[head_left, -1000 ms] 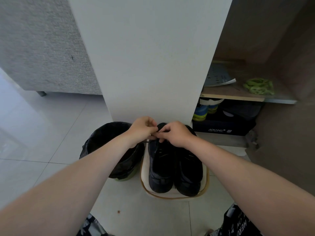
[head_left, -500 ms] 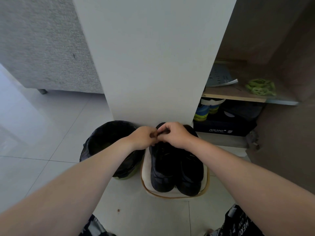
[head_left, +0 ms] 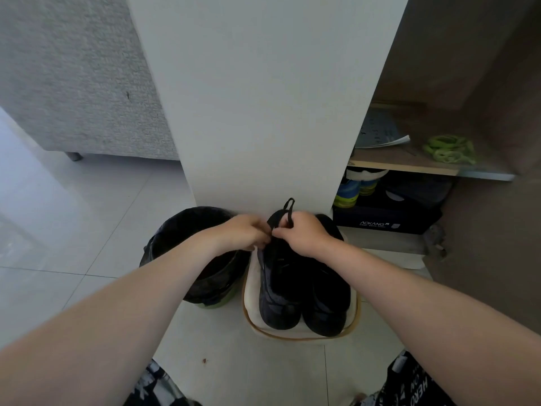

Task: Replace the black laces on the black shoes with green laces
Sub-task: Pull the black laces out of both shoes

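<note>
The person is crouching over a pair of black shoes (head_left: 295,291) that are sitting side by side, toes pointing back toward the camera, on a cream mat (head_left: 251,297) with a tan edge on the tiled floor (head_left: 73,230). Both hands are meeting over the far end of the left-side shoe. The right hand (head_left: 304,232) is curling its fingers and pinching a black lace (head_left: 289,209), a loop of which is standing up above the knuckles against the white panel (head_left: 263,98) behind the shoes. The left hand (head_left: 243,230) is also curling, its fingertips closing on the same lace just where it is running down between the two hands, so the hands are touching at the thumbs. The right-side shoe is lying partly under the right wrist. The green laces (head_left: 449,148) are lying in a loose heap on a wooden shelf (head_left: 404,167) in the open cabinet to the right, well apart from the shoes and beside a booklet (head_left: 377,133). Below that shelf a dark shoe box (head_left: 389,221) is resting with bright blue and yellow footwear just beside it. A black-lined bin (head_left: 187,230) is standing just left of the mat, under the left forearm, and a grey upholstered sofa (head_left: 73,68) is filling the upper left.
</note>
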`<state>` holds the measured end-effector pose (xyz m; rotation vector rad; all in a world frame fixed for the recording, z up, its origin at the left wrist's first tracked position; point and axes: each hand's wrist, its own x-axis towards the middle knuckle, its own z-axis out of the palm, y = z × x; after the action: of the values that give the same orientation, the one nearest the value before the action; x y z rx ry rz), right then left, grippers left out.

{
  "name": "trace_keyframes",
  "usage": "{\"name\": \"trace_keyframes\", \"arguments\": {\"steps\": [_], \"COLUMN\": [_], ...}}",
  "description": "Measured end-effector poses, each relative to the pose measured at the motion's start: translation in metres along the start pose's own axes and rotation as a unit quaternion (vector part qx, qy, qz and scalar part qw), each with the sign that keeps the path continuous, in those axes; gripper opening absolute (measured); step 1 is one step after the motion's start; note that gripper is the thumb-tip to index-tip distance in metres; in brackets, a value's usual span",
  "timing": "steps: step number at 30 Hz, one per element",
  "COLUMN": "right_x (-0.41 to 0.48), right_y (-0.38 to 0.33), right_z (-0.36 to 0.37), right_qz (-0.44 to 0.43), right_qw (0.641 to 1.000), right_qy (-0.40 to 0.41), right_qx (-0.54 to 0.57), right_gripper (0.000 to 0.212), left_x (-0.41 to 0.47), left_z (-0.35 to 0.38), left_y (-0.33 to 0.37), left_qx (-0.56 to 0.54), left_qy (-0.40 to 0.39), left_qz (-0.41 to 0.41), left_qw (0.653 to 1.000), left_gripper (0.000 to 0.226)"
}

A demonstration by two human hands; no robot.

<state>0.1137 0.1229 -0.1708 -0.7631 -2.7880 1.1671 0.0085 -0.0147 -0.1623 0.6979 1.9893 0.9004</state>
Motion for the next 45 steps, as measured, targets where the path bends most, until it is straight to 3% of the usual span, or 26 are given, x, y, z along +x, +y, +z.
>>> {"name": "trace_keyframes", "arguments": {"steps": [4, 8, 10, 13, 17, 19, 22, 25, 29, 33, 37, 39, 42, 45], "right_x": [0.0, -0.005, -0.005, -0.004, -0.006, -0.006, -0.006, -0.007, -0.011, -0.016, -0.014, -0.01, -0.008, -0.009], "right_y": [-0.004, -0.007, -0.006, -0.002, 0.0, 0.0, 0.0, -0.003, -0.006, -0.007, -0.005, -0.002, -0.003, -0.002], "right_z": [-0.008, -0.009, -0.004, 0.0, 0.0, 0.0, -0.003, -0.005, -0.005, -0.006, -0.002, 0.0, -0.002, -0.005], "right_qz": [-0.004, -0.016, -0.014, -0.008, -0.007, -0.025, -0.022, -0.018, -0.012, -0.038, -0.077, -0.072, -0.039, 0.004], "right_qw": [0.987, 0.98, 0.981, 0.992, 0.998, 0.997, 0.997, 0.997, 0.999, 0.997, 0.994, 0.996, 0.999, 0.998], "right_qy": [0.098, 0.079, 0.042, -0.035, -0.054, -0.066, -0.065, -0.048, -0.008, 0.034, 0.04, 0.026, -0.005, -0.036], "right_qx": [0.13, 0.184, 0.189, 0.119, 0.027, -0.007, -0.024, -0.05, -0.04, -0.054, -0.061, -0.047, -0.013, -0.042], "right_gripper": [0.027, 0.023, 0.021, 0.018, 0.023, 0.019, 0.029, 0.039, 0.035, 0.02, 0.024, 0.031, 0.022, 0.065], "left_x": [-0.001, 0.0, 0.001, 0.005, 0.009, 0.007, 0.005, 0.005, 0.004, 0.006, 0.008, 0.008, 0.006, 0.004], "left_z": [0.004, 0.008, 0.011, 0.012, 0.009, 0.005, 0.007, 0.011, 0.017, 0.016, 0.013, 0.012, 0.012, 0.013], "left_y": [-0.006, -0.003, -0.002, -0.001, 0.011, 0.018, 0.019, 0.013, 0.007, 0.006, 0.002, 0.002, 0.002, -0.002], "left_qx": [0.111, 0.102, 0.123, 0.118, 0.027, 0.043, 0.043, -0.007, 0.052, 0.018, 0.099, 0.139, 0.168, 0.078], "left_qy": [-0.036, 0.003, 0.024, 0.047, 0.128, 0.146, 0.138, 0.093, 0.042, 0.047, 0.065, 0.055, 0.049, 0.05], "left_qz": [0.04, 0.058, 0.063, 0.059, 0.088, 0.127, 0.139, 0.078, 0.036, 0.035, 0.035, 0.033, 0.026, -0.012], "left_qw": [0.992, 0.993, 0.99, 0.99, 0.988, 0.98, 0.98, 0.993, 0.997, 0.998, 0.992, 0.988, 0.984, 0.996], "left_gripper": [0.023, 0.006, 0.013, 0.015, 0.021, 0.023, 0.019, 0.009, 0.019, 0.01, 0.017, 0.019, 0.017, 0.02]}}
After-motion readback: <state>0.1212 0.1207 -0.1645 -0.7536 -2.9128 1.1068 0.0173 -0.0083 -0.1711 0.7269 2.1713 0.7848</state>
